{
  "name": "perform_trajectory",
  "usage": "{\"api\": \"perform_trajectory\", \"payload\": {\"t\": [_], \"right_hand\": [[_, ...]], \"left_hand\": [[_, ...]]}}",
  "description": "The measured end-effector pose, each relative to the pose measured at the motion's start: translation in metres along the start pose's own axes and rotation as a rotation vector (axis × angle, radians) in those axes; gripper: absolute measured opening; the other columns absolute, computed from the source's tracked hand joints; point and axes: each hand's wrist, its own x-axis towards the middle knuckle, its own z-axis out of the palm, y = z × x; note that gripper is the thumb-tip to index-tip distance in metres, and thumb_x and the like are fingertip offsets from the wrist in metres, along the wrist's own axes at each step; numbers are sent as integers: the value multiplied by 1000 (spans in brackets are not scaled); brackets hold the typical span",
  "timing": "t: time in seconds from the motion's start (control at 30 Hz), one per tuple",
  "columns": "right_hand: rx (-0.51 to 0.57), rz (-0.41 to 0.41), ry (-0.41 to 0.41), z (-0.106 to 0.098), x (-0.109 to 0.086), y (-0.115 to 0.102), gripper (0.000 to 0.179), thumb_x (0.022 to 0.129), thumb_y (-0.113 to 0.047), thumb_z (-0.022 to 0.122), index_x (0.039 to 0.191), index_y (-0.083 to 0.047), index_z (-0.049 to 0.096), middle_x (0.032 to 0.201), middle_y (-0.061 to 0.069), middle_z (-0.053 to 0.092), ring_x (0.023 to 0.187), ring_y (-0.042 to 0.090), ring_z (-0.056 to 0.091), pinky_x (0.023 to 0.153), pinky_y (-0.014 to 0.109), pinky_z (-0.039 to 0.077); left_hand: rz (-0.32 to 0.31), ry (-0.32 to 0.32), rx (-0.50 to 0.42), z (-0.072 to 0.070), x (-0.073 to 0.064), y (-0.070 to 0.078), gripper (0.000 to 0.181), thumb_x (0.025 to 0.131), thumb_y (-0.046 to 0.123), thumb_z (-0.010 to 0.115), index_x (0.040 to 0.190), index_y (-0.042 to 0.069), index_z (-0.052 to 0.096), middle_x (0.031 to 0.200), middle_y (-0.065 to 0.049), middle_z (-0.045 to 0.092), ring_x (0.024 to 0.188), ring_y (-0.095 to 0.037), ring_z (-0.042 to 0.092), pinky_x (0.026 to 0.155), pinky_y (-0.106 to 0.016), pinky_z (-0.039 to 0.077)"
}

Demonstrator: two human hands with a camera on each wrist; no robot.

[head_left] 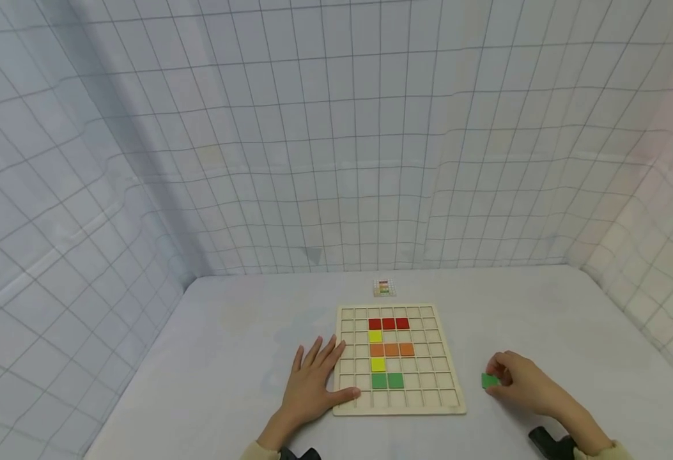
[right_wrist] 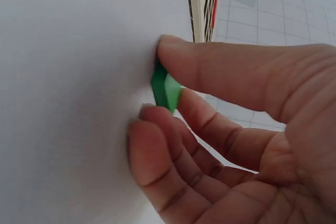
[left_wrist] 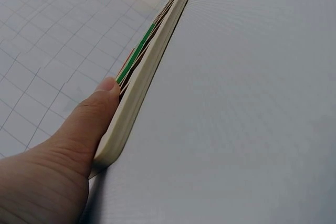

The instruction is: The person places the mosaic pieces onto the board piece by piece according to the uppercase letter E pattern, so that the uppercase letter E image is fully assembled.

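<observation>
A square wooden grid board (head_left: 399, 412) lies flat on the white table. Set in its cells are three red tiles (head_left: 388, 324), a yellow tile (head_left: 375, 336), three orange tiles (head_left: 391, 349), another yellow tile (head_left: 378, 364) and two green tiles (head_left: 379, 381). My left hand (head_left: 309, 390) rests over the board's left edge with fingers spread, its thumb (left_wrist: 86, 116) lying on the near left corner. Off to the right of the board, my right hand (head_left: 521, 383) pinches a loose green tile (right_wrist: 167, 90) between thumb and fingers, close over the tabletop.
Behind the board sits a small card (head_left: 385, 287) with a grid and a coloured pattern. White cloth with a dark grid (head_left: 336, 147) hangs at the back and along both sides of the table (head_left: 227, 358). Black wrist straps show at both wrists.
</observation>
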Motion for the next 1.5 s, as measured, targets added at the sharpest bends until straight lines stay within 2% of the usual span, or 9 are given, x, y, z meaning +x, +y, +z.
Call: {"api": "perform_trajectory", "payload": {"t": [0.1, 0.4, 0.63, 0.8, 0.9, 1.07, 1.17, 1.37, 1.5], "right_hand": [[12, 30, 13, 2, 2, -3, 27, 75, -12, 80, 89, -7, 58, 77, 1, 50, 68, 17, 47, 55, 26, 42], [28, 30, 65, 8, 9, -7, 29, 72, -4, 80, 85, -8, 54, 75, -1, 54, 66, 14, 52, 54, 26, 44], [10, -68, 148, 20, 15, -9, 23, 78, -3, 75, 84, -10, 54, 72, -6, 54, 63, 7, 51, 54, 23, 45], [60, -127, 215, 33, 23, -18, 24, 77, 2, 74, 83, -11, 54, 73, -6, 52, 63, 5, 49, 53, 22, 45], [106, -180, 187, 38, 28, -30, 23, 77, 3, 73, 84, -10, 56, 75, -5, 52, 64, 6, 48, 54, 22, 45], [198, -234, 66, 45, 37, -51, 15, 82, 0, 70, 87, -9, 60, 76, -5, 56, 67, 7, 52, 57, 23, 47], [217, -251, 10, 49, 42, -61, 10, 84, -4, 70, 88, -10, 63, 76, -5, 57, 68, 8, 53, 57, 23, 47], [162, -314, 2, 59, 50, -68, 10, 85, -5, 70, 87, -13, 64, 76, -9, 57, 69, 7, 52, 59, 23, 47], [142, -321, -1, 63, 53, -69, 11, 84, -4, 71, 87, -13, 65, 75, -11, 56, 67, 5, 51, 58, 23, 47]], "left_hand": [[2, -1, -8, 0, 0, 1, 94, 76, 78, 51, 149, 21, 35, 153, 0, 27, 142, -27, 14, 111, -53, 0], [5, 4, -18, 2, 0, 1, 94, 76, 77, 52, 149, 21, 36, 153, 0, 29, 142, -27, 14, 111, -53, 0], [2, -11, -12, 1, -3, 0, 93, 76, 77, 52, 149, 20, 36, 153, -1, 29, 142, -27, 14, 110, -55, 2], [-4, -13, -12, 1, -4, 0, 94, 75, 78, 52, 149, 20, 36, 153, 0, 29, 142, -26, 14, 111, -53, 1], [5, -7, -18, 1, -3, 0, 94, 76, 77, 53, 148, 19, 36, 152, -1, 30, 142, -27, 15, 110, -54, 1], [15, 10, -17, 1, -1, 0, 93, 76, 75, 55, 148, 18, 37, 152, -2, 31, 141, -29, 17, 110, -55, 2], [11, 10, -13, 0, 0, 1, 93, 76, 75, 55, 148, 19, 37, 152, -2, 31, 141, -28, 17, 110, -54, 2], [9, 12, -6, -1, 2, 1, 93, 76, 75, 54, 148, 19, 37, 152, -2, 30, 142, -28, 16, 111, -54, 1], [12, 14, -12, -1, 1, 2, 93, 76, 75, 55, 148, 18, 38, 152, -3, 30, 141, -30, 16, 110, -55, 2]]}}
